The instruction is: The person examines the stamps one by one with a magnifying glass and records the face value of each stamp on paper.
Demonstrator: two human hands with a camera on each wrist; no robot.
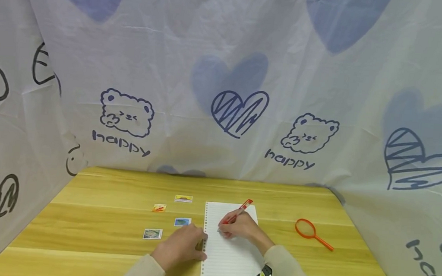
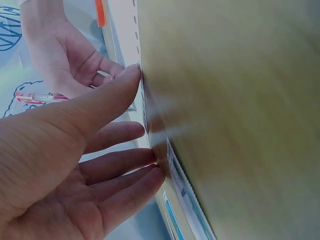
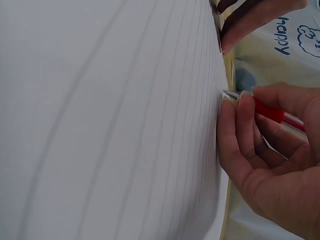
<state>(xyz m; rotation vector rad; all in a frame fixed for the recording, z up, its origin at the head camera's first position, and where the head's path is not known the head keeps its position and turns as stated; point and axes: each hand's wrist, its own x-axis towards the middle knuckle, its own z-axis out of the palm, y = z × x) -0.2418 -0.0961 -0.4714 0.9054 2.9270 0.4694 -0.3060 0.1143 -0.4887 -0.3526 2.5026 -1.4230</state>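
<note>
A sheet of white lined paper (image 1: 230, 264) with holes punched along its left side lies on the wooden table. My right hand (image 1: 242, 227) pinches a red pen (image 1: 245, 205) between thumb and fingers, its tip at the upper left part of the sheet. In the right wrist view the metal pen tip (image 3: 229, 94) is at the paper surface; whether there is any writing I cannot tell. My left hand (image 1: 181, 245) rests at the punched edge, fingertips and thumb touching it. In the left wrist view its fingers (image 2: 117, 170) are loosely extended and hold nothing.
Small picture stamps lie left of the sheet: a yellow one (image 1: 183, 198), an orange one (image 1: 159, 208), a blue one (image 1: 182, 222) and a greenish one (image 1: 153, 234). An orange magnifying glass (image 1: 323, 242) lies to the right. Printed white curtain (image 1: 175, 130) surrounds the table (image 1: 93, 232).
</note>
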